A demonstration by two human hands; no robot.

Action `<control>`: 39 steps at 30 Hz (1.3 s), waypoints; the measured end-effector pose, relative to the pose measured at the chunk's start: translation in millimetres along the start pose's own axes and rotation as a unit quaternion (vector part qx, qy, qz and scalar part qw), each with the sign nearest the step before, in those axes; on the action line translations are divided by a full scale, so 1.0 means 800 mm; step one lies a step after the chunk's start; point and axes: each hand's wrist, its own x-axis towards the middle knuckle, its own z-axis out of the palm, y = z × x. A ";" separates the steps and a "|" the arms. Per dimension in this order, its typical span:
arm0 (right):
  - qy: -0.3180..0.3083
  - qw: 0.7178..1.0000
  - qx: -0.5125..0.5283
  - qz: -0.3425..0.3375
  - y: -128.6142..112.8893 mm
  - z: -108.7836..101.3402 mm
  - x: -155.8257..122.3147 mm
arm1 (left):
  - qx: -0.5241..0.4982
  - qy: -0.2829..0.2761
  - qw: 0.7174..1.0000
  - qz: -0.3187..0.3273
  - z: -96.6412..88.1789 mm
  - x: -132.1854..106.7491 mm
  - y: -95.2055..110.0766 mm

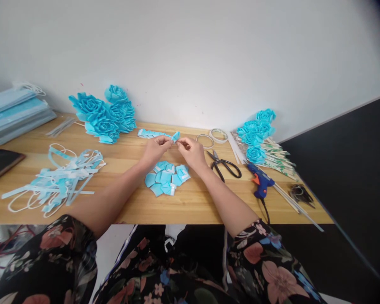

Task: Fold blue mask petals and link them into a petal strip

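Observation:
Both hands meet above the middle of the wooden table (190, 207). My left hand (156, 150) and my right hand (191, 151) each pinch one small light-blue folded piece (175, 136) between their fingertips. Just under the hands lies a small heap of cut blue squares (167, 177). A strip of folded blue pieces (150, 134) lies on the table just beyond the hands.
Blue paper-like roses (106, 114) are piled at the back left, and more roses on sticks (256, 137) at the right. Black scissors (224, 164), tape rolls (218, 135), a blue glue gun (260, 180), cut strips (60, 177), stacked face masks (12, 112) and a phone (0, 162) lie around.

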 end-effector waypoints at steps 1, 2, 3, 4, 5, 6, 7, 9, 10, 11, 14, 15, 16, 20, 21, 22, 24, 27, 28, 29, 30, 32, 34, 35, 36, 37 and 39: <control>-0.002 1.000 -0.005 0.003 0.001 0.000 0.000 | 0.011 -0.005 1.000 0.011 0.000 0.000 0.000; -0.004 1.000 -0.008 0.006 0.001 0.000 0.001 | 0.022 -0.009 0.999 0.022 0.000 0.000 0.000; -0.006 1.000 -0.008 0.007 0.001 0.000 0.001 | 0.031 -0.012 0.999 0.031 0.000 -0.001 -0.001; -0.009 1.000 -0.007 0.006 0.000 -0.001 0.001 | 0.038 -0.015 0.998 0.038 0.000 -0.001 -0.001; -0.011 1.000 -0.005 0.004 -0.001 -0.001 0.001 | 0.043 -0.017 0.998 0.043 0.000 -0.001 -0.002; -0.013 1.000 -0.003 0.003 -0.002 -0.002 0.001 | 0.047 -0.018 0.998 0.048 -0.001 -0.001 -0.002; -0.013 1.000 -0.002 0.002 -0.003 -0.002 0.000 | 0.052 -0.019 0.997 0.053 -0.001 -0.001 -0.003; -0.012 1.000 -0.003 0.003 -0.004 -0.002 0.000 | 0.062 -0.022 0.996 0.061 -0.002 -0.001 -0.004; -0.010 1.000 -0.003 0.004 -0.004 -0.002 0.000 | 0.066 -0.021 0.996 0.064 -0.002 -0.001 -0.004; -0.009 1.000 -0.002 0.004 -0.004 -0.002 0.000 | 0.069 -0.019 0.995 0.064 -0.002 -0.002 -0.004; -0.012 1.000 0.008 0.001 -0.002 -0.001 0.000 | 0.074 -0.007 0.995 0.063 -0.002 -0.002 -0.004; -0.013 1.000 0.011 0.000 -0.001 -0.001 0.000 | 0.076 -0.004 0.995 0.062 -0.002 -0.002 -0.004; -0.012 1.000 0.013 0.000 -0.001 -0.001 0.000 | 0.077 -0.003 0.995 0.063 -0.002 -0.002 -0.003; -0.015 1.000 0.018 -0.002 -0.001 -0.002 0.000 | 0.075 -0.002 0.996 0.057 -0.002 -0.001 -0.003; -0.018 1.000 0.018 -0.001 -0.001 -0.003 0.000 | 0.077 -0.001 0.996 0.056 -0.002 -0.001 -0.003; -0.019 1.000 0.018 0.001 -0.001 -0.003 0.000 | 0.079 0.000 0.995 0.056 -0.002 -0.001 -0.003; -0.015 1.000 0.016 0.004 -0.001 -0.003 0.000 | 0.089 -0.001 0.994 0.059 -0.002 -0.002 -0.004; -0.009 1.000 0.014 0.001 -0.001 -0.003 0.000 | 0.099 0.000 0.993 0.063 -0.003 -0.002 -0.004; -0.010 1.000 0.015 0.000 -0.001 -0.003 0.000 | 0.100 0.002 0.993 0.062 -0.003 -0.002 -0.004; -0.012 1.000 0.017 -0.001 -0.001 -0.003 0.000 | 0.100 0.003 0.993 0.061 -0.003 -0.001 -0.005; -0.014 1.000 0.020 0.000 -0.001 -0.003 0.000 | 0.100 0.004 0.993 0.061 -0.003 -0.001 -0.004; -0.018 0.999 0.026 0.002 0.000 -0.003 0.000 | 0.098 0.000 0.993 0.060 -0.003 -0.001 -0.004; -0.018 0.999 0.030 0.002 0.000 -0.002 0.000 | 0.098 -0.002 0.993 0.060 -0.004 -0.002 -0.003; -0.016 0.999 0.029 0.002 0.001 -0.002 0.000 | 0.101 -0.004 0.993 0.061 -0.004 -0.002 -0.002; -0.014 1.000 0.027 0.002 0.001 -0.002 0.000 | 0.104 -0.005 0.993 0.063 -0.004 -0.002 -0.001; -0.013 1.000 0.024 0.001 0.001 -0.002 0.000 | 0.108 -0.005 0.992 0.065 -0.004 -0.003 -0.001; -0.013 1.000 0.021 0.001 0.000 -0.002 0.000 | 0.115 -0.005 0.991 0.071 -0.004 -0.004 0.000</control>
